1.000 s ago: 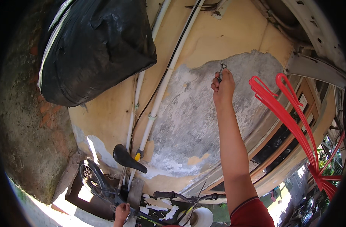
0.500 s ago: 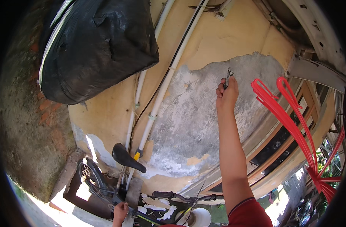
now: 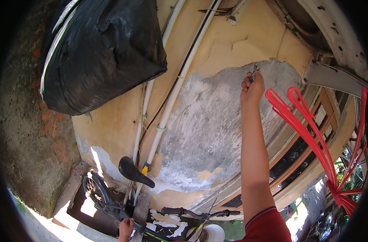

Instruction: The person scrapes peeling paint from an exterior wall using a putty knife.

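While the right hand [image 3: 251,89] reaches up toward one o'clock, its grip is closed around a small metal tool [image 3: 254,72], whose tip pokes out above the knuckles and sits against the grey patch [image 3: 216,121] of bare plaster on the yellow wall [image 3: 236,44]. That tool lies right at the upper edge of the grey patch, where the yellow paint peels away. Down at seven o'clock, the left hand [image 3: 126,228] has its grip closed on the frame of a bicycle [image 3: 111,201], just below the black saddle [image 3: 134,172]. White pipes [image 3: 163,121] and a black cable run up the wall between the two hands. A black plastic sheet [image 3: 103,52] bulges at eleven o'clock, and red straps [image 3: 308,133] hang at three o'clock, well apart from the tool.
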Demonstrator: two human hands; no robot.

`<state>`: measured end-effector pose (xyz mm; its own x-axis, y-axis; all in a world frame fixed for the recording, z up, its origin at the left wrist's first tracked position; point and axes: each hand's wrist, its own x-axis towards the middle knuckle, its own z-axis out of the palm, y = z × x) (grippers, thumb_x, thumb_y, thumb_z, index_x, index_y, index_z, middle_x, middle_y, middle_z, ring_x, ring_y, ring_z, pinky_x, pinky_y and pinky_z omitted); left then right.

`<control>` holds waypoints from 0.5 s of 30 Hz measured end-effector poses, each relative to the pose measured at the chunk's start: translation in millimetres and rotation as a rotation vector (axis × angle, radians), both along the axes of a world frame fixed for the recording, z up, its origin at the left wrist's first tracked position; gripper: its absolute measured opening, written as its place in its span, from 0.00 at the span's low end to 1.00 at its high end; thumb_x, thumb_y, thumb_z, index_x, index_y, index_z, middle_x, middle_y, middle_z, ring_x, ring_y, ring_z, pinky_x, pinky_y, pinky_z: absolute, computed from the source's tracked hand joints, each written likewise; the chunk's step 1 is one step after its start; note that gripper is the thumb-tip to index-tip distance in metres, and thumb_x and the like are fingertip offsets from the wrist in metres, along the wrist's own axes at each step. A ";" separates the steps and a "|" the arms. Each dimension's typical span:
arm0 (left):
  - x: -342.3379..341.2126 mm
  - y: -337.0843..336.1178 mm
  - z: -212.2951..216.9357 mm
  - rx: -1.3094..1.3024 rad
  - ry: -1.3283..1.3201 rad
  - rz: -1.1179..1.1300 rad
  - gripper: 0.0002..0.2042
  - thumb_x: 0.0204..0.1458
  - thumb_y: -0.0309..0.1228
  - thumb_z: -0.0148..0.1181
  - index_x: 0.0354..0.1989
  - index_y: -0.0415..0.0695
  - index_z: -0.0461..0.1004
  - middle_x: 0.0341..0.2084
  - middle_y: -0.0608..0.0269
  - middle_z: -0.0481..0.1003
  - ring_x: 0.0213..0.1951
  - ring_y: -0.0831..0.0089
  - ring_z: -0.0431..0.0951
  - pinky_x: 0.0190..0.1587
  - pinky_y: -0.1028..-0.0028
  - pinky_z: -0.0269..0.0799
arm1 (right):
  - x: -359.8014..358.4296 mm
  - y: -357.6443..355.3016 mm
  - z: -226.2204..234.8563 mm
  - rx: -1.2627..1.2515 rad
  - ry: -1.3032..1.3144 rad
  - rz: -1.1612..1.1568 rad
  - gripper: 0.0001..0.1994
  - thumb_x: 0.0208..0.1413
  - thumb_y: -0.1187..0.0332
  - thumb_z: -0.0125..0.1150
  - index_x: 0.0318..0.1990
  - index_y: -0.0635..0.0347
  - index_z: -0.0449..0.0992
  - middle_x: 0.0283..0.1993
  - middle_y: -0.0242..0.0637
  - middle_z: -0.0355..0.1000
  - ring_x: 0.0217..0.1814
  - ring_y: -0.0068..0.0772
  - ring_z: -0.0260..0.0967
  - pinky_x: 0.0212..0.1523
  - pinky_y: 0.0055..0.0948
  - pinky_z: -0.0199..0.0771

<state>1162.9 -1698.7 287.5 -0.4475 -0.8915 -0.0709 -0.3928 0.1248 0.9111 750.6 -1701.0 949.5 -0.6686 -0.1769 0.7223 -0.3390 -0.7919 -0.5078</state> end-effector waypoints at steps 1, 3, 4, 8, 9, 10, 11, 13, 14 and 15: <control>0.1 -0.8 -3.4 -0.003 0.002 0.005 0.17 0.57 0.38 0.56 0.24 0.37 0.75 0.17 0.54 0.77 0.25 0.58 0.81 0.31 0.64 0.74 | 1.4 0.6 4.6 -0.008 0.013 0.010 0.07 0.66 0.64 0.49 0.39 0.57 0.65 0.31 0.35 0.67 0.19 0.18 0.53 0.15 0.19 0.48; 0.8 -1.2 -11.1 -0.007 0.007 0.014 0.17 0.57 0.38 0.56 0.24 0.37 0.75 0.16 0.54 0.77 0.24 0.58 0.81 0.30 0.63 0.73 | 3.0 1.7 5.5 -0.018 0.013 0.000 0.07 0.66 0.64 0.49 0.39 0.57 0.65 0.31 0.34 0.67 0.19 0.18 0.53 0.15 0.19 0.48; 1.4 -1.9 -11.7 -0.005 0.010 0.017 0.16 0.57 0.38 0.56 0.23 0.37 0.75 0.17 0.53 0.77 0.24 0.57 0.80 0.30 0.63 0.73 | 3.8 2.0 4.9 -0.023 0.013 -0.004 0.07 0.66 0.64 0.49 0.39 0.57 0.65 0.31 0.34 0.67 0.19 0.18 0.53 0.15 0.19 0.48; 8.8 0.4 7.5 -0.012 -0.017 -0.040 0.20 0.60 0.46 0.52 0.36 0.37 0.76 0.23 0.40 0.76 0.31 0.50 0.81 0.33 0.55 0.71 | -10.3 7.1 -15.9 -0.048 -0.070 0.021 0.08 0.66 0.61 0.50 0.40 0.54 0.65 0.32 0.33 0.66 0.18 0.17 0.54 0.15 0.18 0.49; 11.4 0.8 16.6 -0.022 -0.037 -0.070 0.24 0.61 0.50 0.50 0.42 0.38 0.77 0.25 0.35 0.76 0.34 0.48 0.81 0.34 0.52 0.71 | -11.0 9.4 -18.4 -0.053 -0.081 0.008 0.08 0.66 0.61 0.50 0.40 0.54 0.65 0.32 0.33 0.66 0.18 0.17 0.54 0.15 0.18 0.49; 10.9 1.3 21.6 -0.004 -0.052 -0.071 0.24 0.61 0.50 0.50 0.41 0.38 0.77 0.25 0.35 0.76 0.34 0.44 0.80 0.34 0.52 0.70 | -12.7 10.5 -19.3 -0.059 -0.092 -0.004 0.08 0.66 0.61 0.50 0.40 0.54 0.65 0.32 0.33 0.66 0.18 0.18 0.54 0.15 0.18 0.49; 9.6 2.0 25.7 0.013 -0.068 -0.071 0.24 0.61 0.50 0.49 0.41 0.37 0.77 0.25 0.35 0.76 0.35 0.41 0.78 0.35 0.51 0.70 | -18.0 10.6 -15.6 -0.077 -0.037 -0.003 0.08 0.66 0.61 0.50 0.41 0.54 0.65 0.32 0.33 0.66 0.18 0.18 0.54 0.15 0.18 0.49; 8.4 0.4 31.4 0.054 -0.104 -0.082 0.24 0.61 0.50 0.49 0.39 0.38 0.77 0.26 0.35 0.76 0.36 0.38 0.77 0.35 0.50 0.70 | -25.2 11.1 -1.0 -0.114 0.070 -0.005 0.08 0.66 0.61 0.50 0.42 0.55 0.65 0.32 0.33 0.67 0.18 0.18 0.54 0.14 0.18 0.49; 7.3 -0.7 33.5 0.078 -0.122 -0.092 0.24 0.61 0.51 0.49 0.39 0.38 0.77 0.26 0.35 0.76 0.36 0.37 0.76 0.35 0.50 0.70 | -28.9 11.5 5.9 -0.109 0.048 -0.013 0.08 0.66 0.62 0.49 0.41 0.55 0.65 0.32 0.33 0.67 0.19 0.18 0.54 0.15 0.19 0.49; 8.0 -1.7 34.5 0.104 -0.142 -0.096 0.24 0.61 0.51 0.49 0.38 0.38 0.78 0.26 0.35 0.76 0.37 0.37 0.76 0.35 0.50 0.70 | -24.0 9.4 13.0 -0.104 0.023 -0.015 0.07 0.66 0.63 0.49 0.40 0.55 0.64 0.33 0.33 0.67 0.20 0.18 0.54 0.15 0.19 0.49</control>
<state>1170.9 -1700.4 322.0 -0.5088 -0.8300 -0.2285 -0.5090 0.0759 0.8574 726.7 -1691.6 962.5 -0.6533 -0.0904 0.7517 -0.3616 -0.8350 -0.4148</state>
